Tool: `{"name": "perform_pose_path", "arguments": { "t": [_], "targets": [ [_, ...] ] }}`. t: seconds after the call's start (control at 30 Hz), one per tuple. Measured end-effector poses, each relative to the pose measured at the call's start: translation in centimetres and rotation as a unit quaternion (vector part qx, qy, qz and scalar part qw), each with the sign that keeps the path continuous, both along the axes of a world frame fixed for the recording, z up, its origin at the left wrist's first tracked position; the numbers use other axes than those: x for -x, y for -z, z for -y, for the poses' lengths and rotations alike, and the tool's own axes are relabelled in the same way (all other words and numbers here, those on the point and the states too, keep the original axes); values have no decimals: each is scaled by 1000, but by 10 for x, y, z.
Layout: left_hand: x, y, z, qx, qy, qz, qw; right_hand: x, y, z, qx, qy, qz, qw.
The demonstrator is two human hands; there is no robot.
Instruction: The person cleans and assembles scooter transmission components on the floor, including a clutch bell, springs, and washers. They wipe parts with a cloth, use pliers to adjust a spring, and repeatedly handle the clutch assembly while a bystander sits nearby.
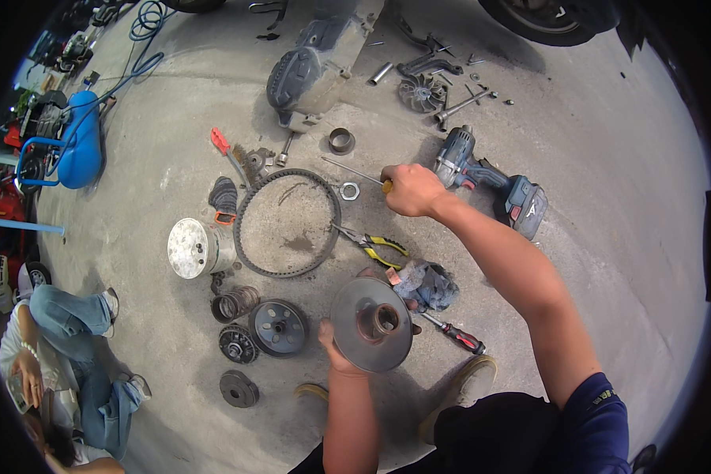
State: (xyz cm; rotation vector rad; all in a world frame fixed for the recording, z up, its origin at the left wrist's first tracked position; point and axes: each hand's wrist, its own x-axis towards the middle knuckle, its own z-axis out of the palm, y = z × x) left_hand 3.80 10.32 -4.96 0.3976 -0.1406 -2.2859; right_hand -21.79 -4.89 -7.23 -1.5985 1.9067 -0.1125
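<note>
Pulley disc (355, 296): left hand (342, 359) is grasping it by the rim, socket side up, presumably keeping its middle visible. Screwdriver (354, 170): right hand (416, 189) is clenching its yellow handle just beyond the hex nut (356, 191). Belt (280, 273): lying flat, likely for easy reach.

Grey concrete floor (616, 261), stained; blue tank (84, 142) far left, tyre (541, 33) upper right.

I note the right hand (415, 189) covering most of a yellow handle (386, 187); the metal disc (368, 325) hides part of the left hand (340, 355). Upper edge cuts off a wheel (547, 28). Dark speck (622, 75), far right: too small to identify.
</note>
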Motion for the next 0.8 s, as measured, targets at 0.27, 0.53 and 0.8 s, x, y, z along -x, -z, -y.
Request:
{"name": "perform_pose_path", "arguments": {
  "t": [0.27, 0.53, 0.8],
  "targets": [
    [1, -3, 41, 82, 86, 1, 993, 66, -53, -190, -19, 249, 309, 918],
    [10, -16, 53, 131, 150, -10, 980, 52, -39, -213, 160, 76, 97, 979],
    [28, -37, 56, 181, 172, 87, 964, 53, -80, -168, 182, -186, -189, 947]
  ]
}}
